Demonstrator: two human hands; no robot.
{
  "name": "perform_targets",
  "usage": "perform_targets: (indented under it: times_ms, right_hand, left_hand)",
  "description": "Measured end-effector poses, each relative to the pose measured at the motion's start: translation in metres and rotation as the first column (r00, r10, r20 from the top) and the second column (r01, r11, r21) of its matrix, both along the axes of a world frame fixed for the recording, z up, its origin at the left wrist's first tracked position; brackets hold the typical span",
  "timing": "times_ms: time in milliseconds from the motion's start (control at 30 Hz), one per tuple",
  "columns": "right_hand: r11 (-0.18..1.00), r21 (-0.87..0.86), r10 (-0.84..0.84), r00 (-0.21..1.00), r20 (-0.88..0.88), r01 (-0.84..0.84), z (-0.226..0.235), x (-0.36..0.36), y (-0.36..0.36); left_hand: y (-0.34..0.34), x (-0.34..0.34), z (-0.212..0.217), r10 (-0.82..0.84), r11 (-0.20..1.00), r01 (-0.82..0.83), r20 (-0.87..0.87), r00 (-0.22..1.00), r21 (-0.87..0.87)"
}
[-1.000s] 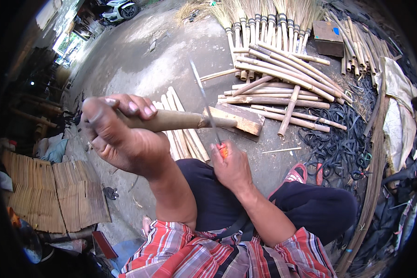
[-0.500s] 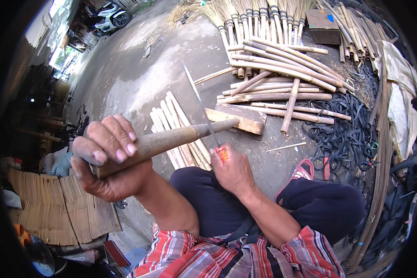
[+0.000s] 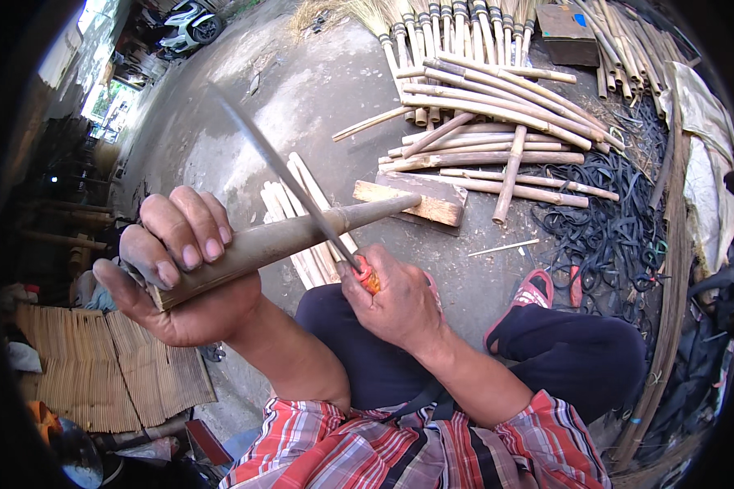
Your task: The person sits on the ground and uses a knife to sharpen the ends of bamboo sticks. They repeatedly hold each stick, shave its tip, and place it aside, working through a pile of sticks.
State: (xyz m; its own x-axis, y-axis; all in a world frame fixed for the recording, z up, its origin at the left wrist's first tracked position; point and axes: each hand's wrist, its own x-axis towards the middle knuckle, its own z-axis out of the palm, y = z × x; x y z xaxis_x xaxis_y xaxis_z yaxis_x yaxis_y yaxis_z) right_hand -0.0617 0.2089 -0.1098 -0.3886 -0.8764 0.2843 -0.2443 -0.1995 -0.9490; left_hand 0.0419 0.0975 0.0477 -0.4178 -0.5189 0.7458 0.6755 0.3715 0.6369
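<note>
1. Around the near end of a bamboo pole [image 3: 277,244], the left hand [image 3: 189,240] closes its grip; the far end meets a wooden block [image 3: 442,209].
2. The right hand [image 3: 400,303] clasps a blade [image 3: 273,159], crossing the pole nearer the left hand than half a second ago.
3. Beyond, a cardboard box's [image 3: 569,52] contents are indiscernible.
4. Fingers partly hide the blade's orange handle [image 3: 370,279]; the upper edge crops the brooms [image 3: 488,42].

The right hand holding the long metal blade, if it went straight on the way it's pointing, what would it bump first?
The right hand would probably meet the grey-brown, tapered bamboo pole first, though the picture leaves depth unclear.
</note>
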Motion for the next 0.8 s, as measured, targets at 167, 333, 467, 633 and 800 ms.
perform_targets:
  times_ms: [167, 333, 467, 633, 800]
  right_hand:
    - [0.953, 0.270, -0.142, 0.990, 0.003, 0.136, -0.003, -0.003, -0.002]
    - [1.000, -0.016, 0.011, 0.999, -0.040, -0.012, -0.003, 0.000, 0.006]
    - [0.965, 0.240, -0.112, 0.994, 0.004, 0.108, -0.006, -0.007, 0.001]
    - [0.992, 0.066, -0.110, 0.994, 0.003, 0.110, -0.006, -0.006, 0.005]
    - [0.927, 0.328, -0.170, 0.984, -0.059, 0.180, -0.011, -0.012, 0.000]
  left_hand:
    - [-0.003, -0.001, -0.004, 0.036, 0.995, -0.042, -0.074, 0.997, -0.094]
    - [-0.004, -0.001, -0.008, -0.036, 0.997, 0.027, -0.112, 0.993, -0.079]
    - [-0.003, 0.000, -0.002, -0.088, 0.995, 0.084, -0.060, 0.994, -0.054]
    - [-0.004, -0.007, -0.002, -0.043, 0.990, 0.054, -0.084, 0.996, 0.133]
    - [0.001, 0.003, 0.003, 0.098, 0.995, -0.098, -0.033, 0.995, 0.014]
